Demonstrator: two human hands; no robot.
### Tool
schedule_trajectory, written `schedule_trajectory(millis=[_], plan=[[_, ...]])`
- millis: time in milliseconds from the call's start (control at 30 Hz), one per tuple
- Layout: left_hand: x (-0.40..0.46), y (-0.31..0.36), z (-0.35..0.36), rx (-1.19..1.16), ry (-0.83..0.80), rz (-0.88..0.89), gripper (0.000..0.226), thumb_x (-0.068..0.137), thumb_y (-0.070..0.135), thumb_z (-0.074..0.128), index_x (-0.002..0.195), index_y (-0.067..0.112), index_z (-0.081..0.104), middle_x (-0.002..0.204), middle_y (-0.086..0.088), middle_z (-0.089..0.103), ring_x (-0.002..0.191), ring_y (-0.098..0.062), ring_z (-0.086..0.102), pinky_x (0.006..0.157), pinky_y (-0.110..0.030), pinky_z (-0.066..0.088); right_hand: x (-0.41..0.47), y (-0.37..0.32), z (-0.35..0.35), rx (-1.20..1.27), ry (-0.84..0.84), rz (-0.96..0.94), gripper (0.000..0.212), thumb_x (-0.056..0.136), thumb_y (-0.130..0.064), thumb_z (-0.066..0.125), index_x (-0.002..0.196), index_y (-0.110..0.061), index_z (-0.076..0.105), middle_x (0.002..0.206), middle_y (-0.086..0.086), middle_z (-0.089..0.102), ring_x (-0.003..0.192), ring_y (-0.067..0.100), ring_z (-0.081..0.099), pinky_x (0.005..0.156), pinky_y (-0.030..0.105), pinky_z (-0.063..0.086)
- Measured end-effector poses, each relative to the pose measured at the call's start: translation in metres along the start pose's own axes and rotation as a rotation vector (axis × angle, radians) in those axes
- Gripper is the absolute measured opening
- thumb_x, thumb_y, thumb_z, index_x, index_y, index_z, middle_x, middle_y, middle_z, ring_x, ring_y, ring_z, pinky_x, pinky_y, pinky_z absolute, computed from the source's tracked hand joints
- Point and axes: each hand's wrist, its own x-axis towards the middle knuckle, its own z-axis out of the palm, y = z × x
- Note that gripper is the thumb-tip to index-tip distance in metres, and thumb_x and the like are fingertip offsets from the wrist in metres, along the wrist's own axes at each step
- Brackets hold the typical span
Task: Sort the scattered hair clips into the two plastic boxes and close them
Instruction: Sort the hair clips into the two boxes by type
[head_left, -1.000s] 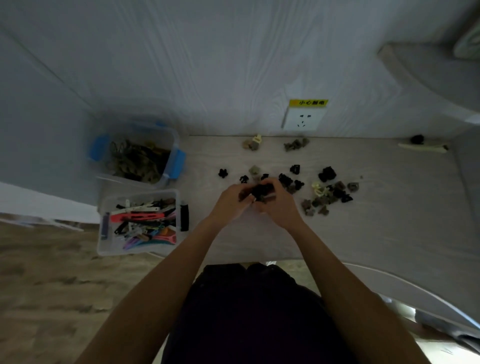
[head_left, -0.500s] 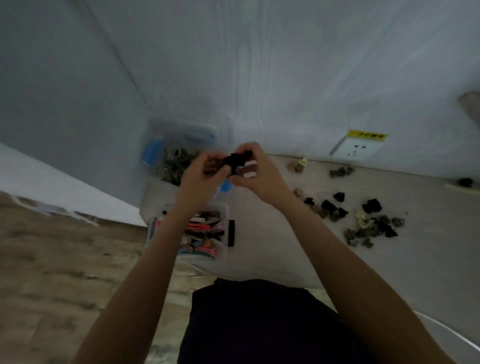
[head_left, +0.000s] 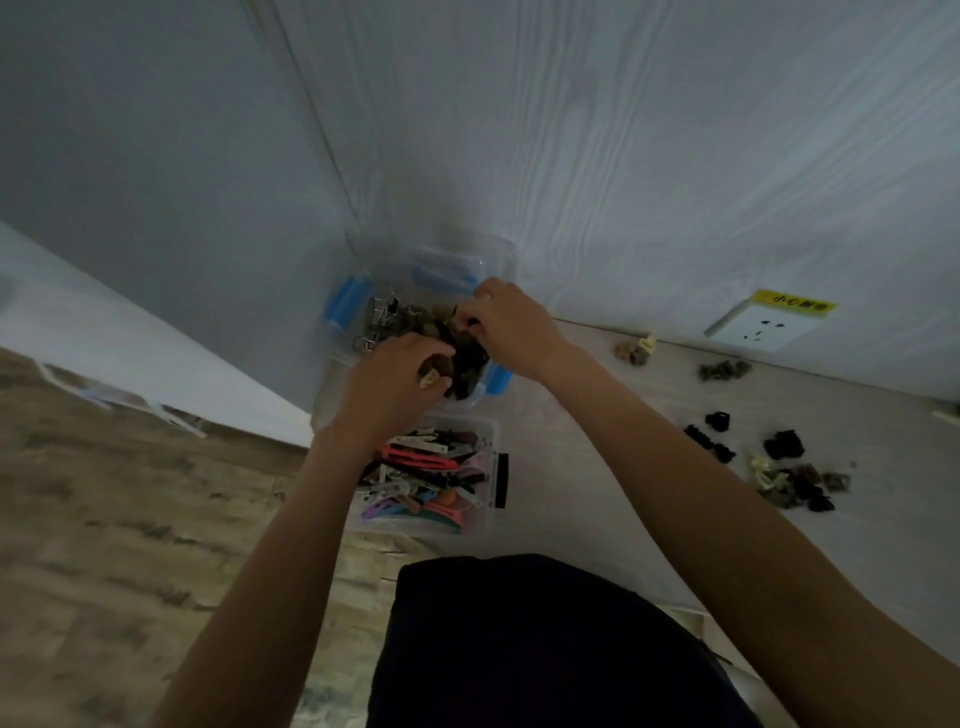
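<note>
Both hands (head_left: 395, 374) hold claw clips over the far box (head_left: 337, 332).

My arms (head_left: 291, 525) are bare, no sleeves. A ring sits on my right hand (head_left: 511, 322). My clothes (head_left: 530, 644) are black.

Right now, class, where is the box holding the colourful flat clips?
In the head view, the colourful-clip box sits left of centre, directly nearer than the blue-latched box.

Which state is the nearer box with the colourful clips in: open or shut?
Open: the nearer box has no lid on, and the colourful clips lie uncovered inside.
</note>
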Motion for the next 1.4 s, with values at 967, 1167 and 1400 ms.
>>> schedule_trajectory(millis=[967, 1167, 1400], plan=[[0.042, 0.127, 0.159, 0.292, -0.524, -0.076, 0.096, 0.074, 0.045, 0.070, 0.145, 0.027, 0.008, 0.146, -0.015, 0.013, 0.131, -0.041, 0.018, 0.101, -0.047, 0.038, -0.220, 0.137, 0.048, 0.097, -0.074, 0.944, 0.080, 0.079, -0.035, 0.069, 0.143, -0.028, 0.020, 0.148, 0.016, 0.019, 0.132, 0.040, 0.021, 0.103, 0.049, 0.037], [0.030, 0.130, 0.173, 0.000, -0.440, 0.064, 0.071, 0.077, 0.035, 0.071, 0.136, 0.017, 0.036, 0.131, -0.014, 0.036, 0.117, -0.032, 0.039, 0.097, -0.037, 0.039, -0.206, 0.122, 0.050, 0.341, 0.050, 0.896, 0.060, 0.072, -0.029, 0.075, 0.123, -0.017, 0.044, 0.126, 0.019, 0.036, 0.110, 0.039, 0.045, 0.091, 0.044, 0.045], [0.028, 0.127, 0.177, -0.050, -0.396, 0.073, 0.055, 0.078, 0.029, 0.070, 0.127, 0.014, 0.049, 0.126, -0.013, 0.044, 0.109, -0.028, 0.051, 0.093, -0.033, 0.041, -0.203, 0.111, 0.051, 0.397, 0.103, 0.846, 0.041, 0.080, -0.023, 0.066, 0.115, -0.010, 0.048, 0.112, 0.015, 0.056, 0.098, 0.032, 0.055, 0.072, 0.031, 0.037]])
